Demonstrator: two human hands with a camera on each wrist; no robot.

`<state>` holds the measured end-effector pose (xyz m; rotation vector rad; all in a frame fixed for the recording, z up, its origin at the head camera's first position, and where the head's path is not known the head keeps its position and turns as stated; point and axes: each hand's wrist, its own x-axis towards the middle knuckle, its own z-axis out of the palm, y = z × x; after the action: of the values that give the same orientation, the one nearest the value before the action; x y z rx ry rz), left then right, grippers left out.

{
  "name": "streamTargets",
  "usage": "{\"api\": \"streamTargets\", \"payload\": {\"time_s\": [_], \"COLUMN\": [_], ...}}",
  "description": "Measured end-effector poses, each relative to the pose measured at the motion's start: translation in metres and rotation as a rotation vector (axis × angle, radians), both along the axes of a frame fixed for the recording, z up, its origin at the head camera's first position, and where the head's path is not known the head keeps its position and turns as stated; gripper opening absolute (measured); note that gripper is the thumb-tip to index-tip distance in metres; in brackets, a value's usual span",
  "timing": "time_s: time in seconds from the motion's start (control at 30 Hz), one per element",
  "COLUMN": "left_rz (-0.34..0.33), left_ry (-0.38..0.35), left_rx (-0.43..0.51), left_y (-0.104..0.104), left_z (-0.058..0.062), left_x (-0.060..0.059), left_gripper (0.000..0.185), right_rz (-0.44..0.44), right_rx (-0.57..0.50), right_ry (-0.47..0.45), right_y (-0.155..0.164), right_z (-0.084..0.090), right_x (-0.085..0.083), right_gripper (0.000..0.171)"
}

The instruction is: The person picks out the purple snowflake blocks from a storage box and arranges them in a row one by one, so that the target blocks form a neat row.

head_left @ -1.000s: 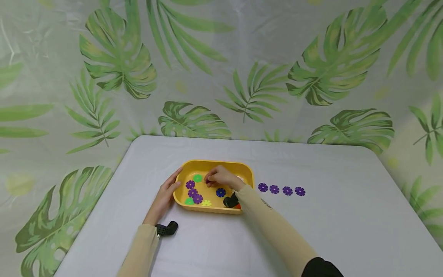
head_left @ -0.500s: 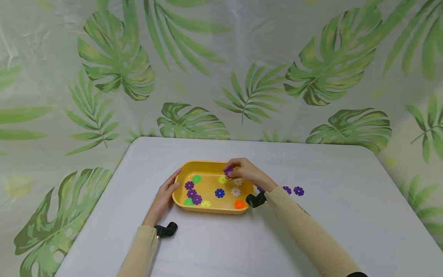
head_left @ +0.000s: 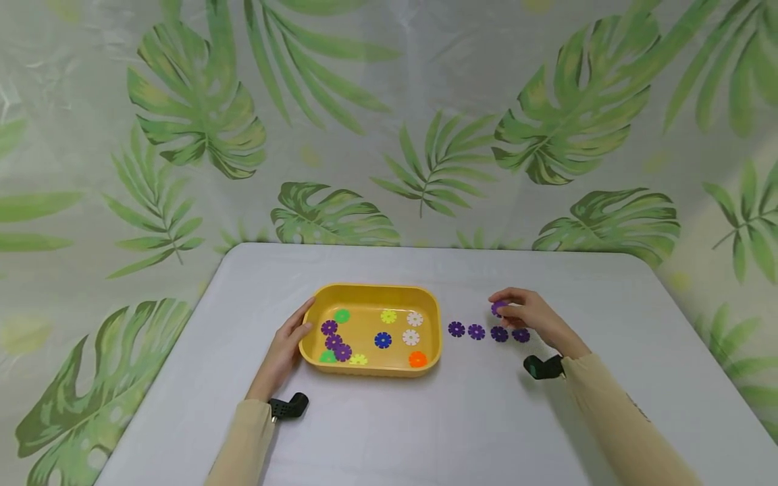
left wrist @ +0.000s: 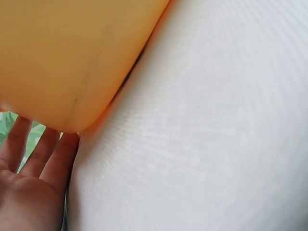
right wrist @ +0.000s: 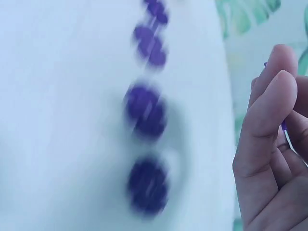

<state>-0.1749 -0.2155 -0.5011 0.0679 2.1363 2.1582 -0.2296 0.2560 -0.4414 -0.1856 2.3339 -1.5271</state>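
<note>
A yellow tray [head_left: 433, 305] sits mid-table with several flower-shaped discs inside: purple, green, yellow, white, blue and orange. My left hand [head_left: 290, 335] rests with straight fingers against the tray's left wall [left wrist: 57, 72]. To the right of the tray lies a row of purple discs [head_left: 476, 331] on the white table. My right hand [head_left: 521, 312] hovers above the right end of that row and pinches a purple disc [head_left: 499, 308] between thumb and fingers. The right wrist view shows the blurred row of purple discs [right wrist: 144, 108] and my curled fingers [right wrist: 269, 120].
The white table [head_left: 389, 418] has a rounded far edge, with a leaf-print curtain [head_left: 389, 121] behind and around it. Black wrist camera mounts [head_left: 290, 406] sit at both sleeves.
My right hand picked a purple disc out of the tray and carried it right, over the tray wall, to above the row's right end. The left hand stayed on the tray.
</note>
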Motion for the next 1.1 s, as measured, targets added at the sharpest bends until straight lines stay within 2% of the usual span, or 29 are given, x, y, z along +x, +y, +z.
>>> {"api": "streamTargets", "payload": {"time_s": [0.13,0.27,0.43,0.53,0.6,0.7,0.8,0.93,1.1], "left_rz": [0.001,-0.002,-0.003,-0.001,0.0,0.002,-0.001,-0.001,-0.001], "left_ry": [-0.003,-0.004,-0.001,-0.006,-0.009,-0.003,0.005,0.008,0.01], "left_rx": [-0.004,-0.007,0.009,0.012,0.012,0.009,0.01,0.007,0.003], "left_y": [-0.003,-0.005,-0.005,-0.005,-0.005,-0.004,-0.003,-0.002,0.0], "left_z": [0.0,0.0,0.001,0.0,0.0,0.001,0.002,0.001,0.0], "left_x": [0.002,0.003,0.004,0.004,0.004,0.004,0.003,0.001,0.0], "left_gripper": [0.048,0.048,0.049,0.049,0.049,0.048,0.048,0.048,0.048], "right_rz": [-0.047,-0.07,-0.062,-0.06,-0.064,-0.061,-0.032,0.057,0.197], "right_rx": [0.02,0.058,0.144,0.217,0.228,0.172,0.058,-0.045,-0.089], "right_ry": [-0.037,-0.054,-0.021,0.026,0.048,0.063,0.06,0.047,-0.002], "right_y": [0.038,0.061,0.068,0.066,0.061,0.049,0.029,-0.015,-0.083], "right_z": [-0.016,-0.026,-0.029,-0.026,-0.022,-0.016,-0.007,0.006,0.02], "right_x": [0.01,0.02,0.026,0.025,0.024,0.022,0.019,0.011,0.0], "right_gripper": [0.036,0.034,0.031,0.03,0.03,0.033,0.036,0.038,0.037]}}
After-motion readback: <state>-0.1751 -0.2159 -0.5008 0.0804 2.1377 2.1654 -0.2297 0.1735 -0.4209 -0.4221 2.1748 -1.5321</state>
